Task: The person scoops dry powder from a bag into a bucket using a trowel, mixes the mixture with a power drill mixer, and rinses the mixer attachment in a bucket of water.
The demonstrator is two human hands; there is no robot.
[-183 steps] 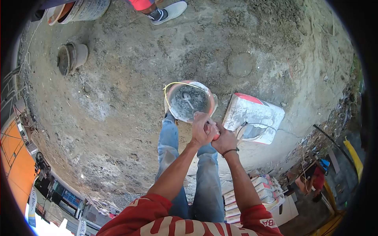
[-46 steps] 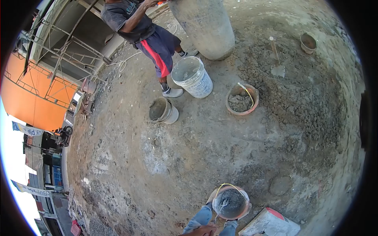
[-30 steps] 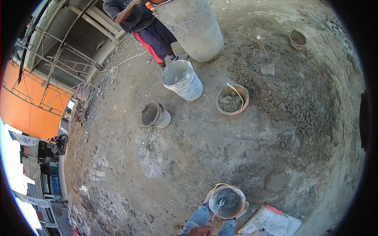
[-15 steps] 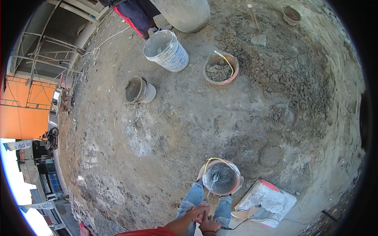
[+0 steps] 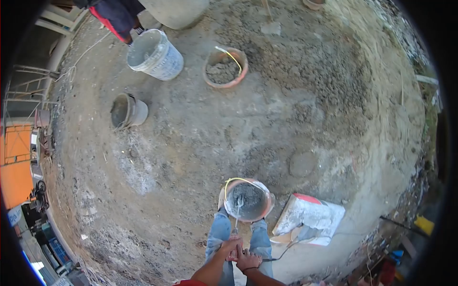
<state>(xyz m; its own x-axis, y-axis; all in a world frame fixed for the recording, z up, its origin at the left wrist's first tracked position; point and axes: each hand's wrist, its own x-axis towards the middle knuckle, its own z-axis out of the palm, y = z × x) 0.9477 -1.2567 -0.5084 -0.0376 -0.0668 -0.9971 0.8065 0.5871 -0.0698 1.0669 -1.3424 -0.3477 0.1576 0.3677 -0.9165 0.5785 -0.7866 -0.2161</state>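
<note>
My left hand [image 5: 230, 245] is closed around the red body of a corded mixing tool [image 5: 234, 237]. Just to its right, my right hand [image 5: 247, 260] grips the tool's rear end, where a dark cord [image 5: 281, 255] comes out. The tool's metal rod reaches into an orange bucket [image 5: 269, 202] with a yellow handle, standing between my feet. Wet grey mix [image 5: 246, 194] lies inside around the tip of the rod. An opened cement bag [image 5: 312, 217] lies on the ground right of the bucket.
A white bucket [image 5: 167, 61], a smaller grey bucket [image 5: 138, 112] and another orange bucket [image 5: 223, 85] holding mix stand farther off. Beyond are a shovel [image 5: 271, 28] on a mortar heap, a large drum [image 5: 179, 12] and a co-worker's legs [image 5: 114, 16]. Scaffolding [image 5: 28, 86] stands left.
The view has tilted down and turned, so both hands and the tool show more fully than a second ago. Both hands keep their hold. Less of the co-worker and drum is visible.
</note>
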